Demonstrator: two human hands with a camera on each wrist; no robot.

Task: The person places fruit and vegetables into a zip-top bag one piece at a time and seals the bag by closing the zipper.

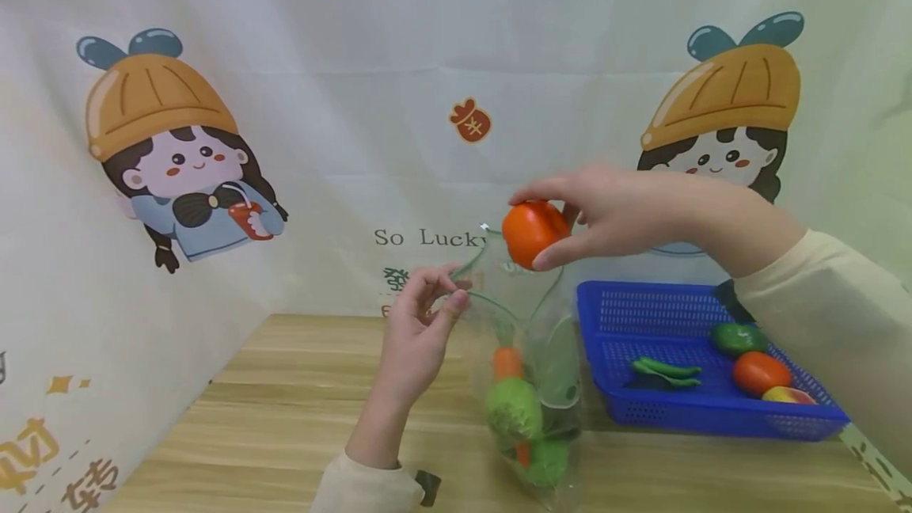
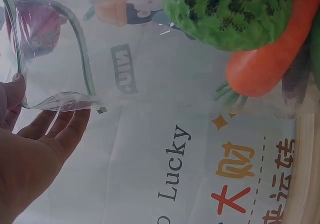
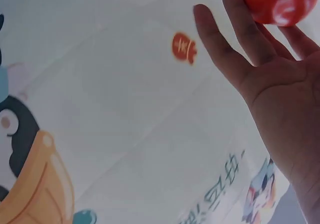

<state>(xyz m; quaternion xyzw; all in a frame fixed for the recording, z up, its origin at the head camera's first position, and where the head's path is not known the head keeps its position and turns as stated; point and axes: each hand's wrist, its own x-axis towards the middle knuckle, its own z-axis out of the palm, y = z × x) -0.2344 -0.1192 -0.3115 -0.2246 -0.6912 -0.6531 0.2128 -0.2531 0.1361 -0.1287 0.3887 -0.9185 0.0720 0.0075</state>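
My left hand (image 1: 420,331) pinches the rim of a clear zip bag (image 1: 556,315) between thumb and fingers; its green-edged mouth gapes in the head and left wrist views. Inside the upright bag are a carrot (image 2: 260,68), a bumpy green vegetable (image 2: 227,13), another green piece (image 1: 547,461) and a dark purple one (image 2: 297,78). Above the bag's mouth, my right hand (image 1: 606,208) holds a glossy orange-red tomato (image 1: 533,232) with fingers and thumb around its sides. In the right wrist view, the tomato (image 3: 280,1) is cut off by the top edge.
To the bag's right, a blue plastic basket (image 1: 641,410) stands on the wooden table (image 1: 285,410). It holds green peppers (image 1: 666,370), a dark green vegetable (image 1: 737,339), another tomato (image 1: 761,373) and a red-yellow fruit (image 1: 787,396). A printed cloth (image 1: 385,141) hangs behind.
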